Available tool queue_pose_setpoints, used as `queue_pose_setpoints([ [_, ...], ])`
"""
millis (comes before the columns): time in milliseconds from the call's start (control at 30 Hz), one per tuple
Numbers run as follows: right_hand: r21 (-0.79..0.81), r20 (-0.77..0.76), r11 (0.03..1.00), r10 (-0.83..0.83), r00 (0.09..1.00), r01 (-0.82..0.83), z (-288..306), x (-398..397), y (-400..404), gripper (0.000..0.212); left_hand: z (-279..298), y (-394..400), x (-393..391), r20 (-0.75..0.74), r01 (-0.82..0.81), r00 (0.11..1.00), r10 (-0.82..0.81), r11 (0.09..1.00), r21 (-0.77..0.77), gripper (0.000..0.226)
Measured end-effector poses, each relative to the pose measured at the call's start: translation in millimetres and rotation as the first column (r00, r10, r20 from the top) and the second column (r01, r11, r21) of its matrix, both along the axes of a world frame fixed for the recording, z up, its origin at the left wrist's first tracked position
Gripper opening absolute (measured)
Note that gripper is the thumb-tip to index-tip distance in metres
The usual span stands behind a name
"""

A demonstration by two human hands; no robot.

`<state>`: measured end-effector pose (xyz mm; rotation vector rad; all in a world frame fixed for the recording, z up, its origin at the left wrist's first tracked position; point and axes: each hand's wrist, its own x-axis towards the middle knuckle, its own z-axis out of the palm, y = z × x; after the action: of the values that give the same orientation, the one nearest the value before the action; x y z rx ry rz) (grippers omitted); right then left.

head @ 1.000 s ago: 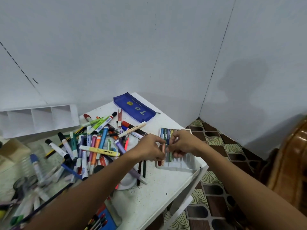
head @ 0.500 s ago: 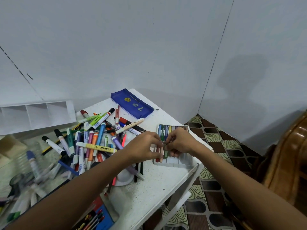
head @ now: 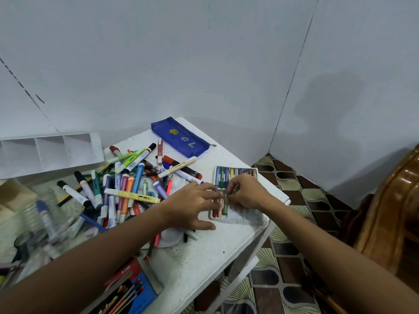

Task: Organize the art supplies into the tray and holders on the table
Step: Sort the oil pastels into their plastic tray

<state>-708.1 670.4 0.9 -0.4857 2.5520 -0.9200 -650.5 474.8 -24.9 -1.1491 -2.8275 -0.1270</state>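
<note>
Since half a second ago, your left hand (head: 192, 206) has opened, fingers spread beside the crayon tray (head: 238, 219) at the desk (head: 210, 250) edge. Your right hand (head: 246, 192) pinches a green crayon (head: 225, 203) over the tray.

Both forearms reach forward and converge; the left hand (head: 192, 206) spreads relaxed fingers, the right hand (head: 246, 192) curls in a pinching grip.
</note>
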Motion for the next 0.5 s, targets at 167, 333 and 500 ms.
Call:
queue_pose_setpoints([
  [167, 0.036, -0.007, 0.999, 0.010, 1.000, -0.010, 0, 0, -3, 0.026, -2, 0, 0, -0.019, 0.015, 1.000, -0.015, 1.000, 0.016, 0.040],
  [333, 0.113, 0.015, 0.994, 0.011, 1.000, -0.013, 3, -7, -8, 0.007, -3, 0, 0, 0.058, -0.023, 0.998, 0.019, 0.998, 0.064, 0.038],
  [500, 0.216, 0.010, 0.973, 0.080, 0.997, -0.080, 11, -10, -14, 0.008, 4, 1, 0, 0.057, -0.030, 0.998, 0.030, 0.999, 0.015, 0.040],
])
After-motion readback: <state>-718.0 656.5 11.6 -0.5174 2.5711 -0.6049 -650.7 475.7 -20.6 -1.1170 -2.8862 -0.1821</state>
